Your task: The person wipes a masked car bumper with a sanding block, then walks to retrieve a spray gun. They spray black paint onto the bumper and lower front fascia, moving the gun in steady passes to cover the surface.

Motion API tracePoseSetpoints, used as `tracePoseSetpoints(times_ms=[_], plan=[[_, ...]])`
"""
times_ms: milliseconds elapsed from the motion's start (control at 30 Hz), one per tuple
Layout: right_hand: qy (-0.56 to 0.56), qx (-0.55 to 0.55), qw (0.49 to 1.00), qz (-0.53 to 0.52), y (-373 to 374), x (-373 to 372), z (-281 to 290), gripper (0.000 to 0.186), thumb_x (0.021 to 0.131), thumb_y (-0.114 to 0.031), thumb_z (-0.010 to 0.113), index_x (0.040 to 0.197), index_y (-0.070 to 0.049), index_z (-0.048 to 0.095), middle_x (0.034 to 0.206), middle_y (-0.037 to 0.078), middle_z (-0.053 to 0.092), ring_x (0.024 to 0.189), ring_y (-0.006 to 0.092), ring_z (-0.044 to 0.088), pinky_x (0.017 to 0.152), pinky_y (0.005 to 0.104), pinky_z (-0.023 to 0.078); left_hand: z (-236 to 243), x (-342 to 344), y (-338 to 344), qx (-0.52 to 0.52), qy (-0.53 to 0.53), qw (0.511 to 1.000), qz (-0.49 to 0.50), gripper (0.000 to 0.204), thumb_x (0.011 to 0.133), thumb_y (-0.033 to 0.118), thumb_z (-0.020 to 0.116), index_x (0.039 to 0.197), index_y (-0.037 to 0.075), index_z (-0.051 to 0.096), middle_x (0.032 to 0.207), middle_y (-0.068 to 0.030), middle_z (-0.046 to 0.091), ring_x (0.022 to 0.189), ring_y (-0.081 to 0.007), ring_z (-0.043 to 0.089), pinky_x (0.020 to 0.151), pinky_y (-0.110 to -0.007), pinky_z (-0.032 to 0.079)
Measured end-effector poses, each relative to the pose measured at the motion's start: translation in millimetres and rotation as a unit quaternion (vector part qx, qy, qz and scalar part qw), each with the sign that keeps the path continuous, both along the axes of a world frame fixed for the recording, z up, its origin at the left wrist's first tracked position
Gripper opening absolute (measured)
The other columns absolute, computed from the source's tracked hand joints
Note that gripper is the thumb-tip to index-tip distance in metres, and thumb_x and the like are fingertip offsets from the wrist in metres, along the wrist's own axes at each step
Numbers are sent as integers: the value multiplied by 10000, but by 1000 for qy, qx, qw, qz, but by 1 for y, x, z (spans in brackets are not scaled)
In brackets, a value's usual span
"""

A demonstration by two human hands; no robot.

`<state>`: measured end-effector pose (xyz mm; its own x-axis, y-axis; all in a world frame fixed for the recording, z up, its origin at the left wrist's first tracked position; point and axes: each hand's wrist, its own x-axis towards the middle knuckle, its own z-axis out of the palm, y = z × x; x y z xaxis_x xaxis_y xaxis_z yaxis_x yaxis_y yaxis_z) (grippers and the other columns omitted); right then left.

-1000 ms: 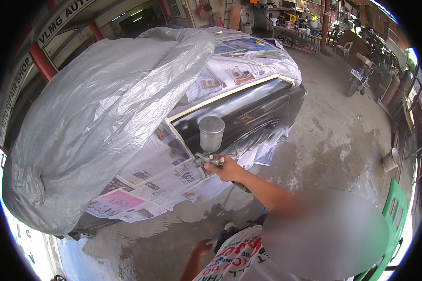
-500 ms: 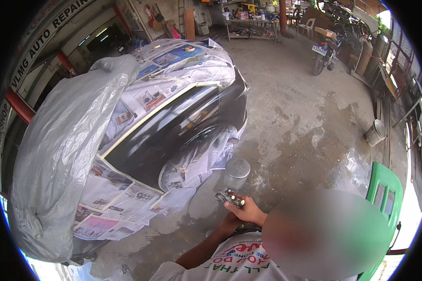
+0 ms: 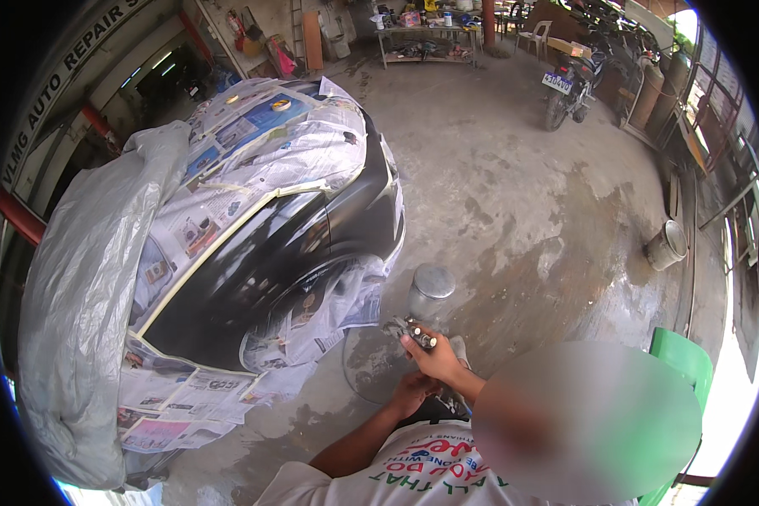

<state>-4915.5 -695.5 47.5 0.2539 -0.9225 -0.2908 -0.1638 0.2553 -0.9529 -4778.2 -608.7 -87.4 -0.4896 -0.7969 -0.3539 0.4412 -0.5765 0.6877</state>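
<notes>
My right hand (image 3: 440, 361) is wrapped around a metal spray gun (image 3: 419, 336) with small pale knobs; the nozzle end points toward the car. Just below it, my left hand (image 3: 415, 391) has its fingers curled near the gun's lower end, and what they hold is hidden. To the left stands a car with a dark fender (image 3: 244, 278) bordered by pale masking tape (image 3: 202, 260). Newspaper sheets (image 3: 190, 395) are taped over the surrounding panels and wheel. A grey plastic sheet (image 3: 84, 295) drapes the car's near left side.
A metal can (image 3: 432, 289) stands on the concrete floor beyond my hands. Another bucket (image 3: 667, 244) is at the right, and a motorcycle (image 3: 569, 88) is parked farther back. A cluttered workbench (image 3: 426, 34) lines the rear. Something green (image 3: 683, 354) rises at the right; a blurred patch covers part of it.
The view has shifted, so the car sits farther left. My left hand has come lower, away from the right hand, which still holds the spray gun.
</notes>
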Motion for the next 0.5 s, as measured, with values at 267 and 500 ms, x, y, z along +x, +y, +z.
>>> tracePoseSetpoints(times_ms=[267, 500], plan=[[14, -36, 999, -12, -178, -19, -16, 561, 1010, -463, 669, 1359, -25, 629, 728, -3, 646, 651, 66, 567, 607, 268, 480, 21, -55, -154, 4, -19, 991, 129, 236, 1035, 191, 643, 1216, 43, 673, 1144, -22, 680, 1023, -150, 642, 948, -365, 495], [-26, -60, 997, 46, -277, 13, -15, 638, 972, -496, 695, 1357, 9, 631, 768, 131, 710, 734, 178, 683, 714, 355, 537, 23, -36, -236, 4, -91, 972, 216, 346, 1065, 279, 598, 1313, 41, 641, 1190, -45, 686, 1045, -155, 649, 923, -364, 493]])
